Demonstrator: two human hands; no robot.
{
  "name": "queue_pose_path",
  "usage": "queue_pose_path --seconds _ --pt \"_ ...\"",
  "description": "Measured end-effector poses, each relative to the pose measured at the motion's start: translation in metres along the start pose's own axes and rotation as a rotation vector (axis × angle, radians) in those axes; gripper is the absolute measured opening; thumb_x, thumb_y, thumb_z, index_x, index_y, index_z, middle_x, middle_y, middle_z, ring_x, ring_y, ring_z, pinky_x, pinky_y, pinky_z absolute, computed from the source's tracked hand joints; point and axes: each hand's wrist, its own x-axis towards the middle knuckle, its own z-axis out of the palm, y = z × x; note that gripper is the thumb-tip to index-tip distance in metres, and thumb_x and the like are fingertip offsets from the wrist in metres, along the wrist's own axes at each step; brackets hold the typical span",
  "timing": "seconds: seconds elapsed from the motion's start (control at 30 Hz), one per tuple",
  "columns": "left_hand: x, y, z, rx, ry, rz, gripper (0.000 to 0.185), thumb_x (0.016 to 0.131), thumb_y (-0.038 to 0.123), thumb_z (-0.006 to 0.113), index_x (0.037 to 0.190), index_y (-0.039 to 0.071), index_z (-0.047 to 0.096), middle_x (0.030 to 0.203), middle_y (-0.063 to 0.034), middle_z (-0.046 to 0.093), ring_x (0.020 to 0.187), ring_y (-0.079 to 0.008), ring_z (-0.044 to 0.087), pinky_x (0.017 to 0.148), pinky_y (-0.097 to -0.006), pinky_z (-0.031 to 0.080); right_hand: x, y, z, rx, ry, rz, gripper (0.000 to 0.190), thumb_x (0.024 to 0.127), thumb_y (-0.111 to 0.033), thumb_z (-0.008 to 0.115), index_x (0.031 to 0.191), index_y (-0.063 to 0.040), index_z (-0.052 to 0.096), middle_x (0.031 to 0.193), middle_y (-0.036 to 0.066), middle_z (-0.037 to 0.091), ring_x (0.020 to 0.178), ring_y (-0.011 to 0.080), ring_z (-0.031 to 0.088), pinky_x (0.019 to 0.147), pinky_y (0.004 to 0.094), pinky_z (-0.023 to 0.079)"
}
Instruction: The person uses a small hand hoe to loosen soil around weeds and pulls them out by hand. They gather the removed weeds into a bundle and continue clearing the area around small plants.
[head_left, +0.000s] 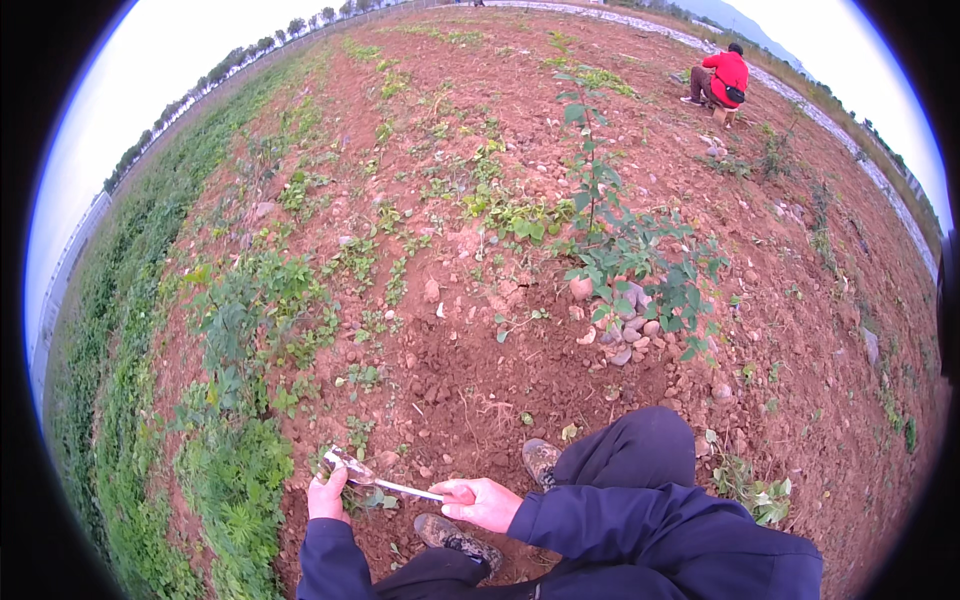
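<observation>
My right hand (481, 504) grips the thin pale shaft of a small hand digging tool (409, 490). The tool's broad blade, smeared with reddish soil and partly white, points left. My left hand (328, 496) has its thumb and fingers at that blade, which partly hides its fingertips. Both hands are low over the soil, between and left of my patterned shoes (541, 461). Loosened red-brown earth (465, 375) with fine roots and small weeds lies in front of me.
Left of me grow leafy weeds (236, 480) and a taller green shrub (232, 322). Ahead on the right, a slender sapling (592, 172) rises near a pile of stones (630, 322). Pulled weeds (750, 487) lie by my right side. A person in red (727, 79) sits low farther off.
</observation>
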Motion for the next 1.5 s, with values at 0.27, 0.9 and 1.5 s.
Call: queue_pose_path --seconds 0.27,0.9,1.5 --pt "-0.005 0.012 0.008 0.086 -0.033 0.083 0.019 0.094 0.018 0.072 0.104 0.002 0.067 0.093 -0.0075 0.073 0.079 -0.0183 0.068 0.073 -0.0335 0.056 -0.004 -0.012 -0.003 0.263 -0.060 0.132 0.049 0.101 -0.017 0.064 0.147 -0.005 0.051 0.085 -0.006 0.058 0.063 0.0022 0.047 0.057 0.0215 0.041" --pt "0.001 -0.002 0.018 0.204 -0.015 -0.051 0.018 0.094 0.019 0.074 0.103 0.005 0.067 0.087 -0.0014 0.069 0.064 -0.0109 0.061 0.049 -0.0262 0.048 -0.004 -0.028 -0.003 0.420 -0.011 0.159 0.047 0.101 -0.011 0.061 0.145 0.000 0.049 0.079 -0.004 0.055 0.049 0.0041 0.043 0.044 0.0235 0.036" --pt "-0.010 0.024 0.026 0.078 -0.098 -0.187 0.031 0.092 0.038 0.077 0.091 0.008 0.069 0.075 0.0006 0.063 0.061 -0.0105 0.056 0.050 -0.0272 0.042 0.011 -0.013 -0.014 0.673 -0.016 0.240 0.043 0.099 -0.008 0.062 0.140 -0.002 0.052 0.069 -0.001 0.047 0.046 0.0068 0.041 0.042 0.0257 0.036"
